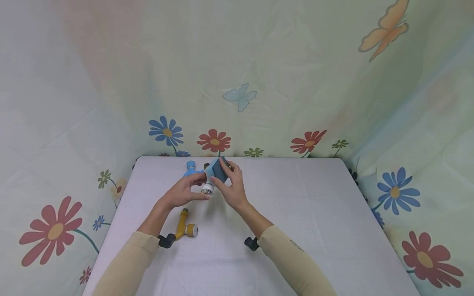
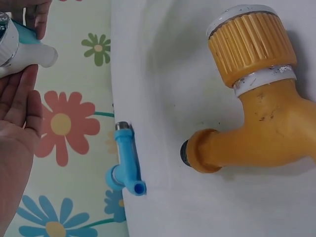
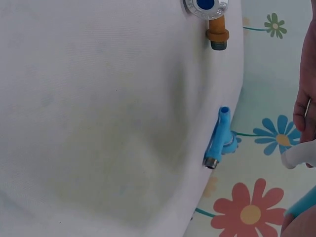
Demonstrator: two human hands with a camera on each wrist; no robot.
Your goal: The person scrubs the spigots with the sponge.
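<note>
Over the far part of the table, my left hand (image 1: 181, 192) holds a white tap (image 1: 207, 188) between thumb and fingers. Its round knob faces toward me. A two-tone blue sponge (image 1: 220, 170), darker on one face, is gripped by my right hand (image 1: 235, 188) and lies against the tap's upper part. In the left wrist view the white spout (image 2: 37, 55) sticks out beside the fingers. The sponge's light blue side (image 3: 303, 203) shows low in the right wrist view. Fingers and sponge hide much of the tap's body.
A yellow tap (image 1: 181, 225) lies on the white-covered table (image 1: 303, 205) near my left forearm. Behind my left hand, a blue tap (image 1: 190, 165) lies near the far edge. Black wrist fittings (image 1: 252, 244) sit at both sleeves. Flower-printed cloth (image 1: 259, 123) hangs behind the table.
</note>
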